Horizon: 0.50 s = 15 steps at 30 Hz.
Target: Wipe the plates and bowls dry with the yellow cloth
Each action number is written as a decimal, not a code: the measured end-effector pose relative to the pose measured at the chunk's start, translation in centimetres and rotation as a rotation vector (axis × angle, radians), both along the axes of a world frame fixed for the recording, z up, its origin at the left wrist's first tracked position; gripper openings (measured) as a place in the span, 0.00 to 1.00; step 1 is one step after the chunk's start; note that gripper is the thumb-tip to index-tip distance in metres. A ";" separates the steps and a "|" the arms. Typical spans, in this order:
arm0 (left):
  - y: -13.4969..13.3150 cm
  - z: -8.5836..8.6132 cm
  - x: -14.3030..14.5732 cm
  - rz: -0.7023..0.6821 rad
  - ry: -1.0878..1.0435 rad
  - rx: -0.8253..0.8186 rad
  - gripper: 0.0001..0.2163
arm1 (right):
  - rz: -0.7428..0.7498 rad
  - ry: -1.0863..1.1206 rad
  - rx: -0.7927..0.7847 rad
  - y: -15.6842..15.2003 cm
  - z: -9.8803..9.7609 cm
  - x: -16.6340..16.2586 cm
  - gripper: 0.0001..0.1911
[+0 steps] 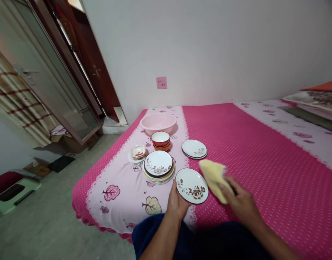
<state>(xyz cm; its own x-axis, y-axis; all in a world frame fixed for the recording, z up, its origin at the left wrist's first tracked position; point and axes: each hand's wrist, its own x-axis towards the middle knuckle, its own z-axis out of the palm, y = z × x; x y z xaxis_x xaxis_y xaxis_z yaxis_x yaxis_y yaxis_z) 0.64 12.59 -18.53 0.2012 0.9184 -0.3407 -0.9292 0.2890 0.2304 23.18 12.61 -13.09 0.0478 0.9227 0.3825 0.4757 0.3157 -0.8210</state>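
Note:
My left hand (178,203) grips the lower left rim of a white plate (188,184) with brown flowers and a dark edge, its face tilted up. To the right of that plate, my right hand (238,198) is closed on a yellow cloth (213,177), which hangs apart from the plate. Beyond them lies a small stack of similar plates (193,147) on the pink bedspread. Left of the held plate stands a taller stack of plates (158,161), the top one with the same flower pattern.
Behind the stacks are several bowls (160,138) in a pile and a pink basin (158,122). Small dishes (138,150) rest on plates at the left. The bed (109,180) drops to a grey floor on the left. Folded bedding (317,99) lies far right.

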 end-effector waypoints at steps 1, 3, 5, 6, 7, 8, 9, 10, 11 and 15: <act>0.0 0.0 0.0 -0.009 0.002 0.010 0.25 | 0.132 -0.077 0.023 0.0 -0.7 -0.8 0.20; -0.1 0.1 0.0 -0.028 0.007 0.034 0.25 | 0.374 -0.220 0.066 -0.2 -2.0 -1.8 0.16; -0.3 0.3 0.1 -0.040 0.013 0.060 0.25 | 0.522 -0.334 0.108 -0.7 -3.3 -2.1 0.16; -0.3 0.4 0.2 -0.044 0.016 0.071 0.25 | 0.557 -0.380 0.128 -0.9 -3.8 -2.1 0.17; -0.3 0.4 0.3 -0.049 0.019 0.081 0.24 | 0.574 -0.420 0.147 -1.1 -4.3 -2.0 0.17; -0.4 0.5 0.3 -0.058 0.021 0.088 0.25 | 0.581 -0.455 0.165 -1.2 -4.7 -2.0 0.18; -0.4 0.5 0.3 -0.071 0.023 0.092 0.25 | 0.584 -0.486 0.183 -1.3 -5.1 -2.1 0.19; -0.4 0.5 0.3 -0.085 0.023 0.093 0.26 | 0.586 -0.514 0.199 -1.4 -5.4 -2.3 0.20; -0.4 0.5 0.3 -0.101 0.024 0.092 0.28 | 0.588 -0.541 0.215 -1.4 -5.7 -2.7 0.22; -0.4 0.0 -0.2 -0.135 0.013 0.073 0.30 | 0.596 -0.635 0.267 -0.9 -6.1 -5.5 0.26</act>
